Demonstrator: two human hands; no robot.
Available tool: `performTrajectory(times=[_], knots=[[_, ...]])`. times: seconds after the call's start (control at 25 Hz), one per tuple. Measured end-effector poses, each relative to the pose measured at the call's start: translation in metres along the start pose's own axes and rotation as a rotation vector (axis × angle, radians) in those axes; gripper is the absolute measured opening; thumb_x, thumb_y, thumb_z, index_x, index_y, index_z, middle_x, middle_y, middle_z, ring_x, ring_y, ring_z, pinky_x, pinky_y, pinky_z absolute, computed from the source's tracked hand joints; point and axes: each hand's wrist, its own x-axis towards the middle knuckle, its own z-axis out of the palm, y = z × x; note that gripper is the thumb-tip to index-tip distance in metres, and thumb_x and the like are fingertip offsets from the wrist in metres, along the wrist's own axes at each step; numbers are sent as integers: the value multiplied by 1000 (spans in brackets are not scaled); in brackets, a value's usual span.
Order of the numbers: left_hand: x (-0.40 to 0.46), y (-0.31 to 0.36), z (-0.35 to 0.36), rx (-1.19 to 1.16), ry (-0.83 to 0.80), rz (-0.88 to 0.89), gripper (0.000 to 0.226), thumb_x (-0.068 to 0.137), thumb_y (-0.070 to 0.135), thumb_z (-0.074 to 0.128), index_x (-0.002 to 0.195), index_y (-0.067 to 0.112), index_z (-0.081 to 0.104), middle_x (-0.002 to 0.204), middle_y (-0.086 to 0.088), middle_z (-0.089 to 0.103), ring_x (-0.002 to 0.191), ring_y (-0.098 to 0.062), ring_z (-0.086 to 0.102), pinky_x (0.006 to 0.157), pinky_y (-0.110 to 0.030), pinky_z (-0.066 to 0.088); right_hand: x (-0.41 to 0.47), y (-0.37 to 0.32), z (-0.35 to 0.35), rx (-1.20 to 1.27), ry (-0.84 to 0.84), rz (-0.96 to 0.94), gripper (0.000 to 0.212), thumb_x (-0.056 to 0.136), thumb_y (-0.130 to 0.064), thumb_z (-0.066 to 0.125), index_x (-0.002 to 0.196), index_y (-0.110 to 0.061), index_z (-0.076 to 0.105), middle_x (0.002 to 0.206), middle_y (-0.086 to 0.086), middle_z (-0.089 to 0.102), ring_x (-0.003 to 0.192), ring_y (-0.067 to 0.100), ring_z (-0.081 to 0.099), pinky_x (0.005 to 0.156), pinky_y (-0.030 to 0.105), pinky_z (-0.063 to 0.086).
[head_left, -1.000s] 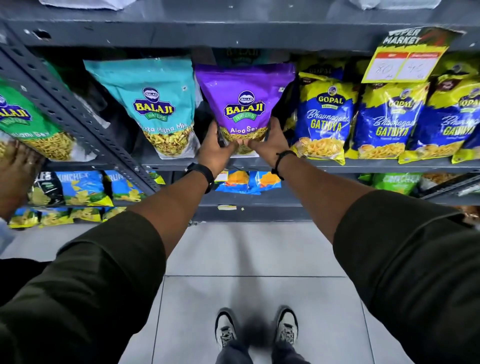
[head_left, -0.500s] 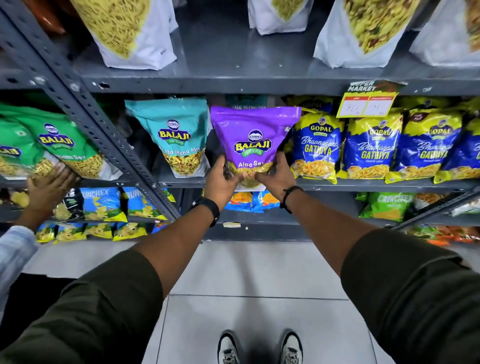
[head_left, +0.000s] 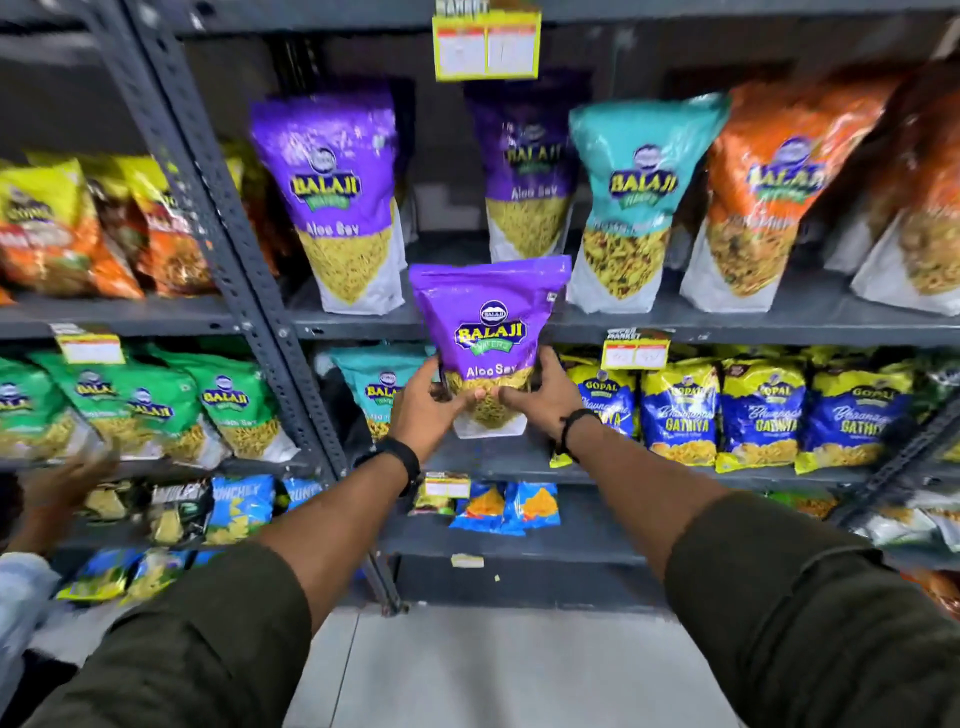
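Note:
I hold a purple Balaji Aloo Sev pouch (head_left: 491, 332) upright in front of the grey metal shelving. My left hand (head_left: 423, 410) grips its lower left side and my right hand (head_left: 543, 397) grips its lower right side, thumbs across the front. The pouch is off the shelf, its top level with the edge of the upper shelf (head_left: 727, 325). Two larger purple Aloo Sev pouches (head_left: 337, 197) stand on that upper shelf, one (head_left: 524, 171) straight behind the held pouch.
A teal pouch (head_left: 636, 202) and orange pouches (head_left: 763, 197) stand to the right above. Blue-yellow Gopal bags (head_left: 758, 410) fill the lower shelf, green bags (head_left: 156, 410) lie left of a slanted upright (head_left: 228, 218). Another person's hand (head_left: 67, 480) reaches in at the left.
Both hands have lifted the purple pouch off the lower shelf and raised it toward the shelf above. My view has tilted upward, bringing the upper shelf in.

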Motion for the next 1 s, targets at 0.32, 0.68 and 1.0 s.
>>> performTrajectory(times=[0.32, 0.68, 1.0], knots=[[63, 95, -47, -28, 38, 173, 54, 84, 44, 92, 127, 21, 69, 75, 5, 68, 63, -14, 56, 54, -21, 47, 32, -100, -54, 77, 83, -174, 63, 71, -28, 89, 121, -28, 50, 120, 2, 72, 109, 21, 70, 99, 36, 56], [124, 117, -46, 49, 63, 245, 69, 73, 75, 83, 127, 36, 67, 104, 9, 84, 92, -17, 80, 85, -46, 66, 82, -125, -77, -16, 124, -192, 63, 76, -38, 85, 126, -26, 50, 113, -6, 68, 107, 21, 67, 93, 33, 51], [151, 93, -25, 33, 29, 212, 68, 71, 78, 80, 125, 39, 65, 97, -1, 84, 87, -23, 80, 82, -45, 66, 114, -106, -68, -73, 128, -136, 62, 79, -39, 84, 129, -23, 51, 105, -6, 63, 95, 19, 60, 82, 28, 43]])
